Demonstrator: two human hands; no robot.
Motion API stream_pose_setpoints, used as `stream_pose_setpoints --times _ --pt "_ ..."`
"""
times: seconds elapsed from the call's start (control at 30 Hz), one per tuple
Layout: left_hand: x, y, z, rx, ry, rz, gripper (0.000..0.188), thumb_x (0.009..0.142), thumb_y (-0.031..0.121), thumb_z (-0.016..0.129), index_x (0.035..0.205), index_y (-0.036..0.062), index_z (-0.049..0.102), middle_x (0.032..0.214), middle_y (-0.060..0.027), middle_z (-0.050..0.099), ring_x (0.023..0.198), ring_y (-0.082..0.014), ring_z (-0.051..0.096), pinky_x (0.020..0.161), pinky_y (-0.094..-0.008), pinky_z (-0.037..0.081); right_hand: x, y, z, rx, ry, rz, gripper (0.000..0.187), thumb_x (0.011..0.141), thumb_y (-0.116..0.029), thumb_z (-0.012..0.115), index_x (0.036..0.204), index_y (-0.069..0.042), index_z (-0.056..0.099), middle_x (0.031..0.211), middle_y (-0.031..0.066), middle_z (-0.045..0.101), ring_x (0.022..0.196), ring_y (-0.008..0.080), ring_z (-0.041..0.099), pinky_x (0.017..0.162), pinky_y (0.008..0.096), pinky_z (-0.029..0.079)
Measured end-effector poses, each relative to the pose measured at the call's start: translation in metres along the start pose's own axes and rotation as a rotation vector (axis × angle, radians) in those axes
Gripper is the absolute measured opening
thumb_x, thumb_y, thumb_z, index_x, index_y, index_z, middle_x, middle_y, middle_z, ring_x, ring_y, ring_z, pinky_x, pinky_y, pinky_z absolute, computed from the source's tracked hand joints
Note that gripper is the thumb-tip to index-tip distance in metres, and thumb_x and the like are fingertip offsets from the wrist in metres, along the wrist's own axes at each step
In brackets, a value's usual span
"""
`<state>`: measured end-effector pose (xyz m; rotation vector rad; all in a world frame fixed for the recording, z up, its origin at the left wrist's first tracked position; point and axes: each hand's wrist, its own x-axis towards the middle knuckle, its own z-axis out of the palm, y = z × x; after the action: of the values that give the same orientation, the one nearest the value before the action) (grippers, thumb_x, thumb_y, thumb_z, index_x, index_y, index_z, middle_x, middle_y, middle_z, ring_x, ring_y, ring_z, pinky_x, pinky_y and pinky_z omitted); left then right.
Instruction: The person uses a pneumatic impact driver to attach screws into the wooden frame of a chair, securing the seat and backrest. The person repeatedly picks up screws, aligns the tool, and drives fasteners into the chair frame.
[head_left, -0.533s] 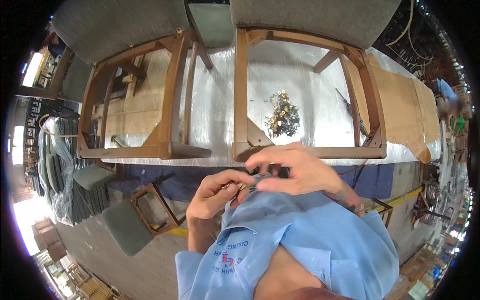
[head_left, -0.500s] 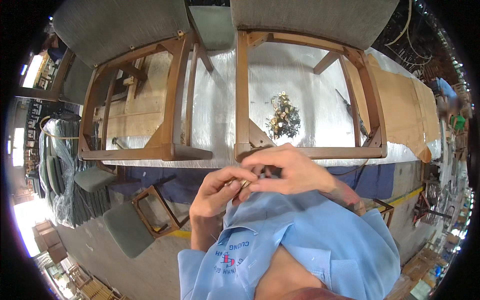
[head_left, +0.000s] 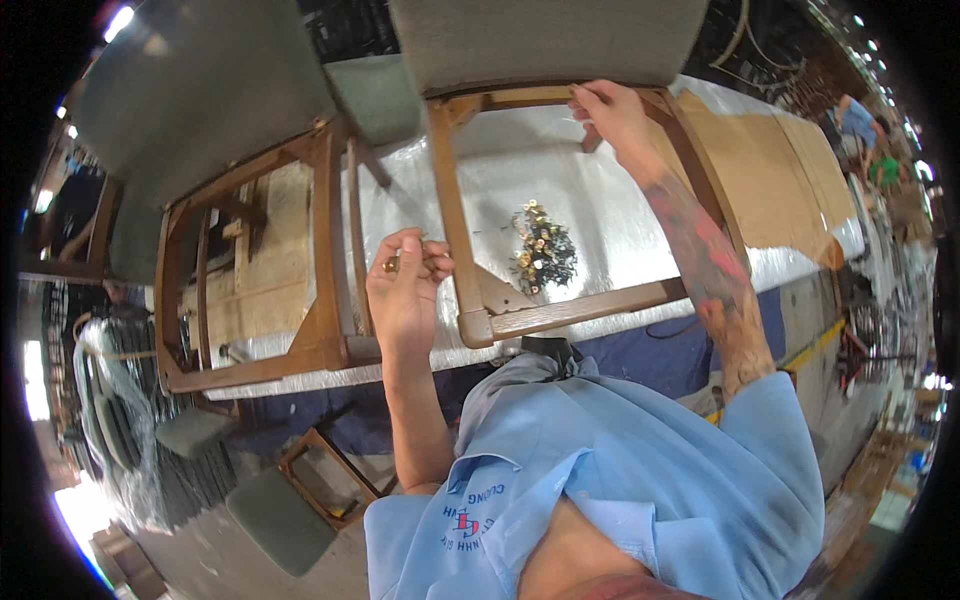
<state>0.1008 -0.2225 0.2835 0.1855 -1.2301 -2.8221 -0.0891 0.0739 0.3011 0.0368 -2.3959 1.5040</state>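
A brown wooden chair frame (head_left: 465, 270) with a grey-green upholstered back (head_left: 550, 40) lies on the table before me. My right hand (head_left: 612, 120) reaches across to its far rail, thumb and fingers pinched against the wood; whatever they hold is hidden. Beside the frame's left side rail, my left hand (head_left: 408, 285) is curled round small brass-coloured metal pieces (head_left: 391, 265), one showing between the fingers. Inside the frame's opening, a pile of small brass and dark metal fittings (head_left: 542, 250) rests on the plastic-covered tabletop (head_left: 610, 235).
Another chair frame (head_left: 328, 230) lies to the left, partly over a plywood board (head_left: 275, 235). Brown cardboard (head_left: 775, 180) covers the table's right end. A grey-green seated chair (head_left: 285, 520) stands on the floor at lower left, near plastic-wrapped cushions (head_left: 130, 420). Another person (head_left: 860, 122) is at far right.
My hands have parted from in front of my chest. The right has reached out to the frame's far rail; the left has moved up and left beside the side rail, still holding brass pieces.
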Motion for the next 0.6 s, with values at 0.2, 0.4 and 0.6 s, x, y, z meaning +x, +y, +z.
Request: stream_pose_setpoints --times 0.2,0.4,0.6 --pt "0.023 -0.022 0.007 -0.049 0.159 0.043 0.020 0.099 0.019 0.056 0.108 0.0014 0.055 0.093 -0.0076 0.061 0.077 -0.0107 0.056 0.067 -0.0228 0.046 0.032 0.033 0.052 -0.545 0.352 0.064 0.032 0.082 -0.037 0.068 0.094 -0.007 0.072 0.100 0.0143 0.064 0.098 0.0307 0.059 0.081 0.0473 0.048" --pt "0.010 -0.029 0.014 -0.084 0.220 0.183 0.021 0.099 0.019 0.057 0.108 0.0009 0.056 0.091 -0.0101 0.063 0.078 -0.0132 0.057 0.067 -0.0256 0.046 0.025 0.031 0.066 -0.614 0.522 0.161 0.040 0.080 -0.044 0.068 0.099 -0.009 0.067 0.112 0.0147 0.054 0.112 0.0351 0.048 0.089 0.0506 0.042" --pt "-0.010 -0.032 0.038 -0.116 0.147 0.140 0.021 0.098 0.019 0.058 0.108 0.0006 0.056 0.092 -0.0104 0.063 0.080 -0.0148 0.058 0.073 -0.0266 0.047 0.014 0.035 0.042 -0.478 0.484 -0.017 0.042 0.082 -0.044 0.068 0.100 -0.006 0.065 0.107 0.0146 0.057 0.104 0.0335 0.053 0.087 0.0449 0.044"
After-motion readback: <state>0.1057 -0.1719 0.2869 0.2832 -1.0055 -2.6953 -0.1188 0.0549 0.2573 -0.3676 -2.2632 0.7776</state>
